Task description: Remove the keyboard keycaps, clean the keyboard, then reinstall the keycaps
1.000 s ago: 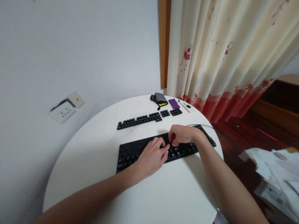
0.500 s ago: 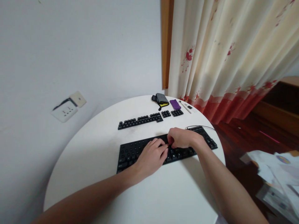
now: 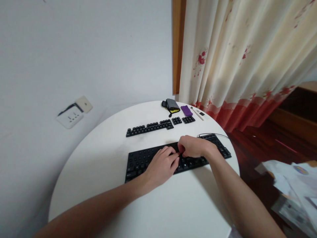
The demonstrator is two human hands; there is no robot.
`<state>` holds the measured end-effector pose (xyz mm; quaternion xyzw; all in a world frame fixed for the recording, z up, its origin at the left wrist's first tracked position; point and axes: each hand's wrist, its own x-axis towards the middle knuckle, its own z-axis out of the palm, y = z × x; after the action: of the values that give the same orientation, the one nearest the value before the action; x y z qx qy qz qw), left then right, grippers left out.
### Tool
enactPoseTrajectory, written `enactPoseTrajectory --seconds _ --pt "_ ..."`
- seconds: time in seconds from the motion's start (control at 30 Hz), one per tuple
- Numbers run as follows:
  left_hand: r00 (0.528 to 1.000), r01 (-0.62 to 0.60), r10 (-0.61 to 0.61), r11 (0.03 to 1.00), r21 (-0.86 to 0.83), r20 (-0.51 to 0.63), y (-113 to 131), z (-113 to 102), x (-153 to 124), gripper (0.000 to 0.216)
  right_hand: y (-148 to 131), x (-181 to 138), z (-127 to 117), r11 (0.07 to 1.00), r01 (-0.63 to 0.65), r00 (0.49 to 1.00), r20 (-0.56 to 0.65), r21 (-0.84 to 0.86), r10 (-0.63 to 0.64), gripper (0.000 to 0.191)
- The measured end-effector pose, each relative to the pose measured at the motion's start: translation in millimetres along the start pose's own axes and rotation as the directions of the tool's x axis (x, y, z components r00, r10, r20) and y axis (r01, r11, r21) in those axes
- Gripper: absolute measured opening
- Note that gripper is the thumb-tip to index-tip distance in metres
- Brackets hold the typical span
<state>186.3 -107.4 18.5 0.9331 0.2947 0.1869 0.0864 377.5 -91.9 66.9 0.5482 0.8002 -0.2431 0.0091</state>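
Observation:
A black keyboard (image 3: 136, 162) lies at a slant across the round white table, with many key places on its left part showing bare posts. My left hand (image 3: 161, 167) rests over its middle, palm down, fingers stretched out. Close beside those fingertips, my right hand (image 3: 192, 146) is bent down onto the keyboard with its fingers pinched together. What they grip, if anything, is hidden behind the hand. Beyond the keyboard, loose black keycaps (image 3: 148, 128) stand in long rows, with two smaller groups of keycaps (image 3: 176, 121) to their right.
At the table's far edge lie a grey and black pouch (image 3: 172, 104), a purple cloth (image 3: 186, 110), a thin whitish brush (image 3: 197, 114) and a small black piece (image 3: 201, 113). A cable (image 3: 215, 134) runs behind the keyboard. Papers (image 3: 292, 178) lie low on the right; a curtain (image 3: 237, 66) hangs behind.
The whole view has shifted very slightly. Both hands keep their places on the keyboard, and nothing else has visibly moved.

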Motion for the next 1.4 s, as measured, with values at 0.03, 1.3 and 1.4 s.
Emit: enactPoseTrajectory --seconds 0.03,1.3,1.4 --pt "1.000 -0.001 0.001 1.000 -0.003 0.001 0.1 -0.3 0.0 0.023 -0.2 0.0 0.3 1.000 0.000 1.000 0.000 -0.002 0.000 0.020" --pt "1.000 -0.011 0.011 1.000 0.015 0.003 -1.8 2.3 -1.5 0.024 6.4 -0.2 3.5 0.999 -0.030 0.999 -0.013 0.033 0.030 0.019" --pt "1.000 -0.005 0.005 1.000 0.017 0.011 -1.8 1.8 -1.3 0.023 5.5 -0.7 1.6 1.000 -0.010 1.000 -0.023 0.028 0.010 0.019"
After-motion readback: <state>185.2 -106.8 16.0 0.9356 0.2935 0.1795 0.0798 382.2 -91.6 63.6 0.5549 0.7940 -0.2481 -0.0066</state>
